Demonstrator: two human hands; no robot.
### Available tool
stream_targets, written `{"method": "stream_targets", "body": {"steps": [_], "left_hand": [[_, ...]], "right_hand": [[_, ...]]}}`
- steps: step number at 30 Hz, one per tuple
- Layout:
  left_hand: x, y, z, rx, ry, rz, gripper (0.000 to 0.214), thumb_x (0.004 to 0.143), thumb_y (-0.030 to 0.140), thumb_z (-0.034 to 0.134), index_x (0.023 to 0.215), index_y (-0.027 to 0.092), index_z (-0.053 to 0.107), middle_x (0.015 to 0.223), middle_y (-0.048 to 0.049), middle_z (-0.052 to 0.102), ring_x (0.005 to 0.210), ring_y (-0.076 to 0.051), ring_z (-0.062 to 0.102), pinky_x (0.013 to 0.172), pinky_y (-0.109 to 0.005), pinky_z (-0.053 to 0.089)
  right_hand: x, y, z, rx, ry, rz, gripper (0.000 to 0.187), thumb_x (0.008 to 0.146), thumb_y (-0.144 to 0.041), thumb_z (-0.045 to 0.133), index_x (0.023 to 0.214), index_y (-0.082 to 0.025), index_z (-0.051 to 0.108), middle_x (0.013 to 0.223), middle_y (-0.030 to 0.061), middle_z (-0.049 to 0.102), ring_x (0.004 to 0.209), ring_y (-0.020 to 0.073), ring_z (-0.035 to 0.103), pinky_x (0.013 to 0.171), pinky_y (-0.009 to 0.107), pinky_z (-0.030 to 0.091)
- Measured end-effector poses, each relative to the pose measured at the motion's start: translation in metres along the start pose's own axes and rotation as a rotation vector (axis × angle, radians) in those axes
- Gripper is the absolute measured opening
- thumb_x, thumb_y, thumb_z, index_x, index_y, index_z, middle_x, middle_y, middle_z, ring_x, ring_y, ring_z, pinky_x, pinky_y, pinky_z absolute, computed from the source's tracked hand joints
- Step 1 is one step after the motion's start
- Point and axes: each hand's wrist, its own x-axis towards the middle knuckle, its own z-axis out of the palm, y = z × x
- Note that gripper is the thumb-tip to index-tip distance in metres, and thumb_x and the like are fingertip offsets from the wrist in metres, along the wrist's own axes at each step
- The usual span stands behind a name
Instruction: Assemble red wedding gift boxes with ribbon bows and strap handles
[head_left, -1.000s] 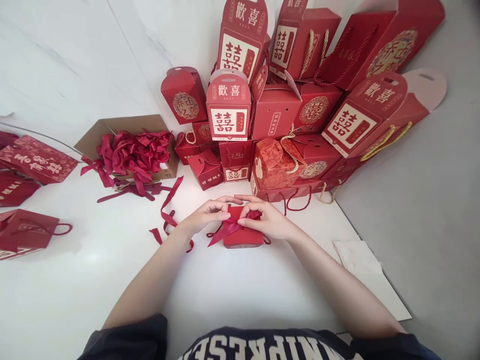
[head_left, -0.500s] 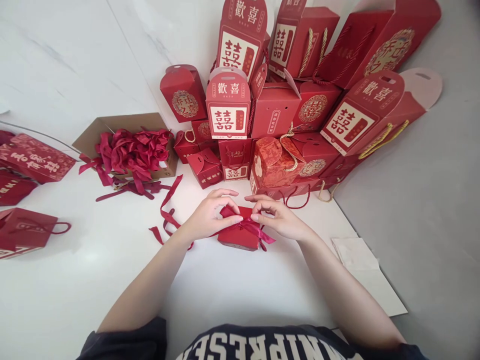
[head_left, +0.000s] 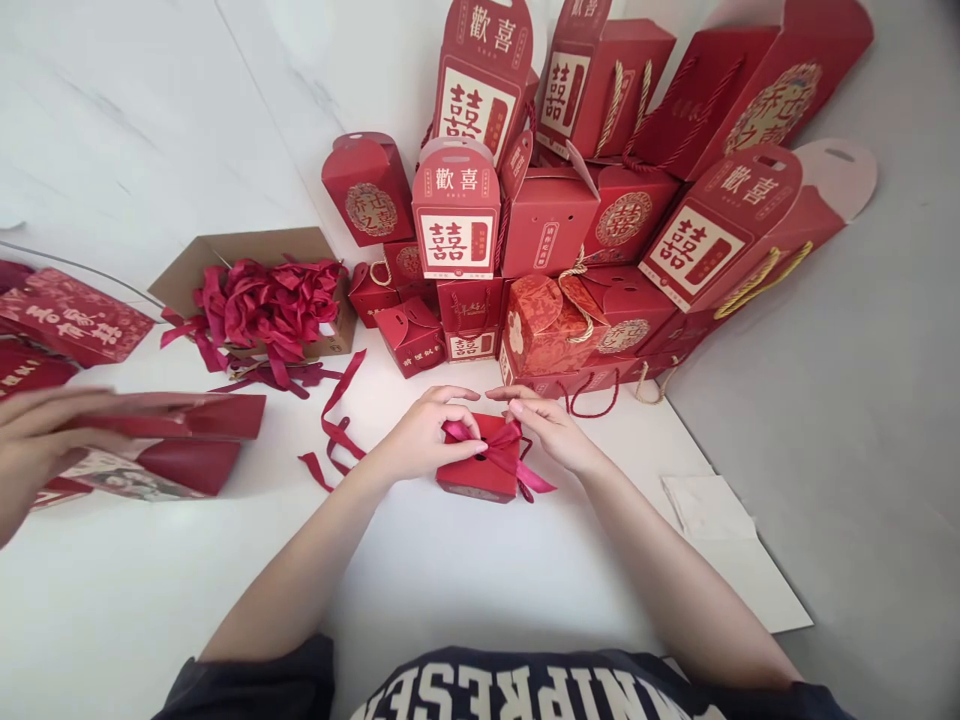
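Note:
A small red gift box [head_left: 474, 482] stands on the table in front of me, with a glossy crimson ribbon [head_left: 501, 450] tied in a bow across its top. My left hand [head_left: 435, 432] pinches the bow's left loop between thumb and finger, its other fingers stretched over the box. At the right loop is my right hand [head_left: 551, 430], its fingertips close together on the ribbon and one finger extended; its thumb is partly hidden. One ribbon tail hangs off the box's right side, beside a dark red cord handle.
Red gift boxes [head_left: 551, 225] are stacked behind my hands. A cardboard box [head_left: 330, 340] of crimson ribbons stands back left, with loose ribbon [head_left: 341, 395] nearer. At far left another person's hand [head_left: 37, 440] holds a red box [head_left: 187, 460]. White sheets [head_left: 709, 505] lie right.
Another person's hand has come in from the left with a red box. My right hand has risen slightly and moved outward; the bow's right loop now shows more fully.

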Motion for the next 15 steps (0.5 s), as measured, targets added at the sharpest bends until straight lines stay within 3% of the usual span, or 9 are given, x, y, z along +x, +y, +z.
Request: {"method": "stream_targets", "body": {"steps": [4, 9, 12, 15], "left_hand": [[-0.006, 0.001, -0.014, -0.097, -0.027, 0.035, 0.031, 0.082, 0.045, 0.070, 0.102, 0.022, 0.065, 0.138, -0.0094, 0.054, 0.132, -0.027, 0.049, 0.112, -0.043, 0.039], [-0.020, -0.005, -0.030, -0.051, -0.142, -0.016, 0.095, 0.065, 0.051, 0.083, 0.146, 0.029, 0.038, 0.153, -0.0106, 0.039, 0.144, -0.031, 0.036, 0.118, -0.047, 0.031], [-0.030, -0.012, -0.025, -0.049, -0.204, -0.041, 0.115, 0.063, 0.051, 0.085, 0.156, 0.031, 0.019, 0.161, -0.0116, 0.025, 0.148, -0.032, 0.028, 0.119, -0.047, 0.029], [-0.040, -0.018, -0.012, -0.069, -0.170, -0.079, 0.117, 0.065, 0.051, 0.084, 0.157, 0.032, 0.014, 0.163, -0.0116, 0.019, 0.149, -0.032, 0.026, 0.119, -0.047, 0.030]], "right_hand": [[-0.012, -0.003, -0.007, 0.027, 0.080, 0.012, 0.035, 0.097, -0.053, 0.049, 0.099, -0.024, 0.068, 0.131, 0.0064, 0.060, 0.124, 0.0215, 0.054, 0.105, 0.039, 0.041], [-0.024, -0.001, -0.012, 0.061, 0.132, 0.014, 0.034, 0.098, -0.052, 0.046, 0.100, -0.023, 0.064, 0.127, 0.0075, 0.062, 0.116, 0.0205, 0.060, 0.098, 0.037, 0.047], [-0.025, 0.003, -0.010, 0.072, 0.148, 0.004, 0.031, 0.097, -0.052, 0.048, 0.101, -0.024, 0.063, 0.121, 0.0064, 0.065, 0.108, 0.0191, 0.063, 0.095, 0.036, 0.048], [-0.025, 0.005, -0.007, 0.068, 0.146, -0.005, 0.033, 0.096, -0.053, 0.050, 0.102, -0.024, 0.063, 0.117, 0.0065, 0.066, 0.103, 0.0192, 0.064, 0.093, 0.037, 0.049]]}}
